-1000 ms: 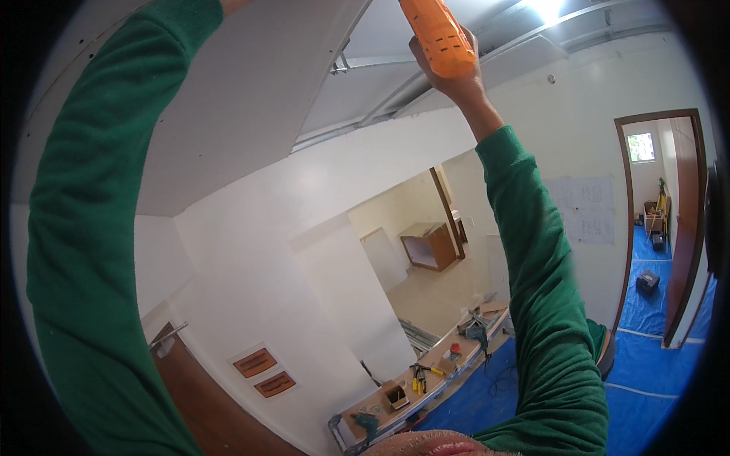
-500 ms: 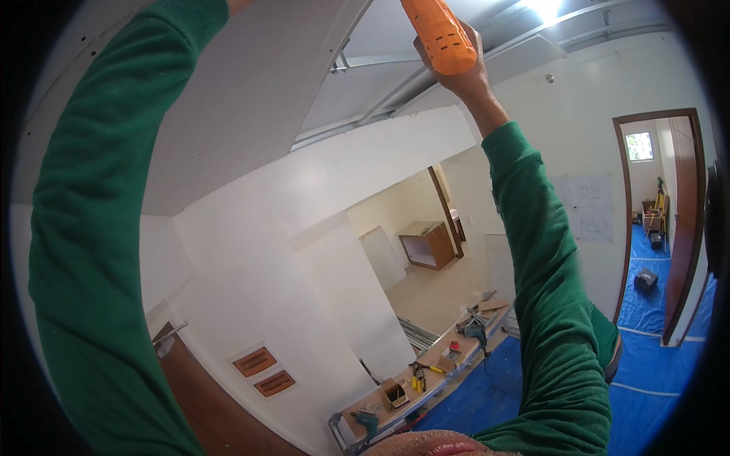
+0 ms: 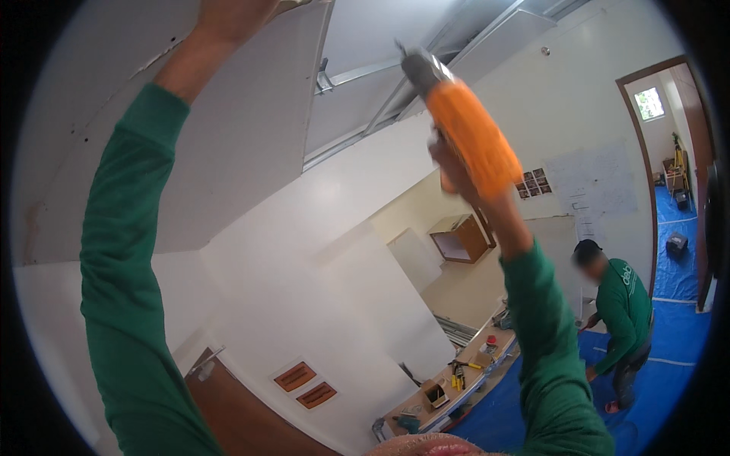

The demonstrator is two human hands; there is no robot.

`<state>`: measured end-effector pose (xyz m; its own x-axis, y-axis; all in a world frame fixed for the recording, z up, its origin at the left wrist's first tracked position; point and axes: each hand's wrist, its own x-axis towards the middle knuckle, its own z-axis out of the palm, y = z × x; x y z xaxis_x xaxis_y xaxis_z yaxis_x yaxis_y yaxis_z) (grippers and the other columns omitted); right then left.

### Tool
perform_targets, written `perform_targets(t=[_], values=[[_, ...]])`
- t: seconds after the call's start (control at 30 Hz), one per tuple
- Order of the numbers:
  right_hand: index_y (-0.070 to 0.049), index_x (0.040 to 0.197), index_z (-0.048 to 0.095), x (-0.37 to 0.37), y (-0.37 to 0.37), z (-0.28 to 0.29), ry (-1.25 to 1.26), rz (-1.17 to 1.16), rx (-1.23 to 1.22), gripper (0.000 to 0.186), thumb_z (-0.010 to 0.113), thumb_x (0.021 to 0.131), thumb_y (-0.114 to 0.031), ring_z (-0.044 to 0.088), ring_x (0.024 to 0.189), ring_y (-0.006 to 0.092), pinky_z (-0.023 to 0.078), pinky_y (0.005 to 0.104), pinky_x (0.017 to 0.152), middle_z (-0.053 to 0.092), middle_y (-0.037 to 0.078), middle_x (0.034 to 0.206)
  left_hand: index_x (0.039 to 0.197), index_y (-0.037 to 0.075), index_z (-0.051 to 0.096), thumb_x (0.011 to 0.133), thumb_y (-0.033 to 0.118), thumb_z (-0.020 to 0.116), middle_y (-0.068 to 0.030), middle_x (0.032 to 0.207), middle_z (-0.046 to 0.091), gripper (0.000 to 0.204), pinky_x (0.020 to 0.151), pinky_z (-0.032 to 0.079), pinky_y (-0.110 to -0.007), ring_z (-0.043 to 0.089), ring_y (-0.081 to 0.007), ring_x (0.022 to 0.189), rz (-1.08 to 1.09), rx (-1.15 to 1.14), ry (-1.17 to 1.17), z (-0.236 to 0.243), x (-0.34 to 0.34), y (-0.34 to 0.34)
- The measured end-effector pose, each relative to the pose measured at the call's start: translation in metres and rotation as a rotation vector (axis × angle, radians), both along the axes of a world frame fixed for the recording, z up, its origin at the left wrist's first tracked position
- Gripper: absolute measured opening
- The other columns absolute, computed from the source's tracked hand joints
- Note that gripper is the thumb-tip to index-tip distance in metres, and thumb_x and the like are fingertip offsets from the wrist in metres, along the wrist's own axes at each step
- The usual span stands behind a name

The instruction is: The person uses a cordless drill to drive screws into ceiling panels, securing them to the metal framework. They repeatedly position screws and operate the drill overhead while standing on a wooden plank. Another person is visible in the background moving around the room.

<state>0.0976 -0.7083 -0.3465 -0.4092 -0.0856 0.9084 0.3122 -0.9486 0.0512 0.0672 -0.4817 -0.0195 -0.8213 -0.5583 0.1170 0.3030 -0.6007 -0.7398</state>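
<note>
Overhead, beside the edge of the pale ceiling panel, the left hand is raised, perhaps to steady the panel or the body; its fingers run out of the view, so I cannot tell whether they are spread or pinching. To its right, below the metal framing, the orange drill is held up in the air, bit apart from the panel, its grip wrapped by the closed right hand, a hold that presumably keeps the bit aimed upward. The bench seems to gather tools in 1 place, and the blue sheet looks laid to shield the floor. Counted: 1 orange drill in hand; on the bench, 1 open box, at least 1 teal drill, and yellow-handled tools too small to number; 2 orange-brown insets in the white wall; 1 co-worker in green.
</note>
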Motion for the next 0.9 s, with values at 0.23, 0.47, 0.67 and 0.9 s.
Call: perform_targets(t=[0.23, 0.47, 0.67, 0.9], values=[[-0.003, 0.125, 0.063, -0.002, 0.102, -0.213, 0.405, 0.693, 0.513, 0.032, 0.072, 0.094, -0.006, 0.065, 0.093, 0.0147, 0.054, 0.0314, 0.083, 0.067, 0.005, 0.104, 0.123, 0.016, 0.076, 0.093, 0.034, 0.075, 0.0019, 0.076, 0.067, 0.035, 0.054, 0.049, -0.028, 0.060, -0.0099, 0.065, -0.002, -0.060, -0.058, 0.005, 0.006, 0.013], [-0.004, 0.123, 0.063, 0.027, 0.175, -0.397, 0.550, 0.971, 0.725, 0.030, 0.071, 0.094, -0.004, 0.068, 0.093, 0.0167, 0.055, 0.0321, 0.081, 0.068, 0.007, 0.104, 0.124, 0.038, 0.075, 0.092, 0.029, 0.075, 0.0091, 0.077, 0.069, 0.033, 0.051, 0.054, -0.028, 0.065, -0.0085, 0.069, 0.010, -0.118, -0.028, -0.003, 0.008, 0.004], [-0.002, 0.126, 0.062, 0.045, 0.186, -0.452, 0.501, 1.135, 0.825, 0.037, 0.071, 0.091, 0.001, 0.071, 0.087, 0.0167, 0.059, 0.0323, 0.079, 0.070, 0.006, 0.099, 0.125, 0.038, 0.075, 0.090, 0.012, 0.073, 0.0071, 0.080, 0.069, 0.043, 0.054, 0.055, -0.031, 0.066, -0.0132, 0.070, 0.014, -0.126, 0.012, 0.003, 0.020, 0.006], [-0.003, 0.117, 0.065, 0.019, 0.144, -0.376, 0.502, 1.072, 0.902, 0.028, 0.075, 0.092, -0.011, 0.066, 0.095, 0.0223, 0.054, 0.0365, 0.083, 0.068, 0.008, 0.101, 0.129, 0.038, 0.073, 0.094, 0.022, 0.072, 0.0040, 0.078, 0.069, 0.038, 0.051, 0.052, -0.035, 0.066, -0.0159, 0.066, 0.004, -0.095, 0.045, -0.003, 0.014, 0.004]])
